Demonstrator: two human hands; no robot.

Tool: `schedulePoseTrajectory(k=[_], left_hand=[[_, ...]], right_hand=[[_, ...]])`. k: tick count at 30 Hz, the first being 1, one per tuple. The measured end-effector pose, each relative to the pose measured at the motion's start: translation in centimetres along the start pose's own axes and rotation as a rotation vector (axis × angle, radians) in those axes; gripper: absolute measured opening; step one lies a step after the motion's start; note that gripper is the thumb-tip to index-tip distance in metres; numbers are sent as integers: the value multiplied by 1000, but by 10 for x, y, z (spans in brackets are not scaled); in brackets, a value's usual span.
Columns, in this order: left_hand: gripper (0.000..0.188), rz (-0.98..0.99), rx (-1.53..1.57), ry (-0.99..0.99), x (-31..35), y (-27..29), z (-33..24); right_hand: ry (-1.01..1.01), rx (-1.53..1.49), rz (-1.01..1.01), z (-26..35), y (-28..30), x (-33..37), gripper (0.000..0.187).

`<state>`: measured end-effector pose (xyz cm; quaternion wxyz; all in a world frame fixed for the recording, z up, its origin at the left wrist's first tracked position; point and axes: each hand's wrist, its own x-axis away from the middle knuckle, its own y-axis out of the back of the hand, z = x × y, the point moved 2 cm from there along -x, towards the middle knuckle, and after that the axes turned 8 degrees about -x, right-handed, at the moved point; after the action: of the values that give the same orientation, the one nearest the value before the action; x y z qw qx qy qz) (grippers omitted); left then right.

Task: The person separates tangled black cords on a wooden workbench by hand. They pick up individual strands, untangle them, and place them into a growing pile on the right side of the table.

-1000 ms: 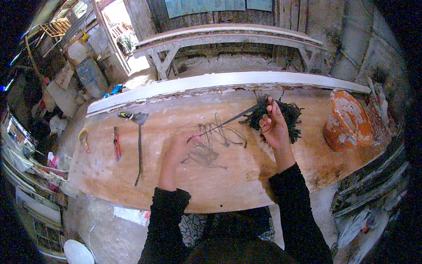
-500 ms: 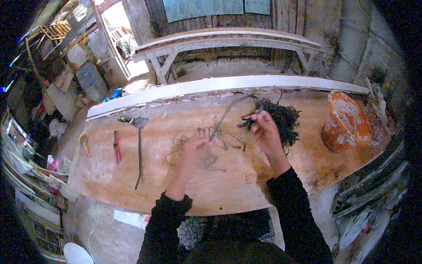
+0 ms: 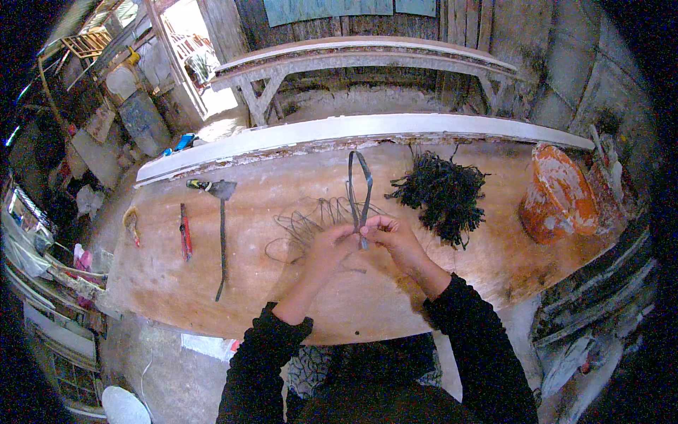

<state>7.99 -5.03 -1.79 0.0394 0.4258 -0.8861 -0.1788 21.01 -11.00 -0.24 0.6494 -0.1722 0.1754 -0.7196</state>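
A dark flat strip (image 3: 366, 180) is bent into an upright loop above the middle of the table. Its two ends come together between my hands. My left hand (image 3: 335, 242) pinches it from the left, and my right hand (image 3: 395, 242) pinches it close beside. The fingertips of both hands nearly touch. Behind and under my left hand lies a loose coil of thin wire (image 3: 296, 225), partly covered by the hand. To the right of my hands sits a shaggy bundle of dark knotted strips (image 3: 443, 194).
Left on the wooden table (image 3: 169, 290) lie a putty knife (image 3: 213, 188), a straight dark strip (image 3: 222, 247), red-handled pliers (image 3: 186, 237) and a small curved tool (image 3: 131, 225). An orange plaster-smeared bucket (image 3: 554, 198) stands at right. A long white board (image 3: 353, 128) runs along the far edge.
My right hand has come left from the dark bundle to meet my left hand. The strip that trailed from my left hand is now folded into a loop held by both.
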Motion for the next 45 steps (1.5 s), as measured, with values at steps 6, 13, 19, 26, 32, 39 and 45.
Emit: schedulePoseTrajectory(k=[6, 13, 19, 26, 32, 39, 45], left_hand=[[23, 25, 124, -30, 1, -5, -7], [26, 63, 110, -33, 1, -5, -1], [27, 54, 114, -33, 1, -7, 1], [19, -96, 15, 48, -1, -5, 9], [22, -76, 15, 89, -3, -1, 8], [23, -63, 45, 70, -2, 2, 11], [24, -12, 62, 98, -1, 3, 5]], right_hand=[[91, 35, -1, -9, 10, -7, 9], [222, 173, -22, -15, 12, -11, 7], [260, 214, -39, -20, 16, -13, 7], [224, 143, -53, -15, 9, -9, 9], [212, 172, 10, -16, 9, -8, 7], [203, 244, 10, -15, 8, -9, 6], [191, 292, 4, -11, 5, -6, 5]])
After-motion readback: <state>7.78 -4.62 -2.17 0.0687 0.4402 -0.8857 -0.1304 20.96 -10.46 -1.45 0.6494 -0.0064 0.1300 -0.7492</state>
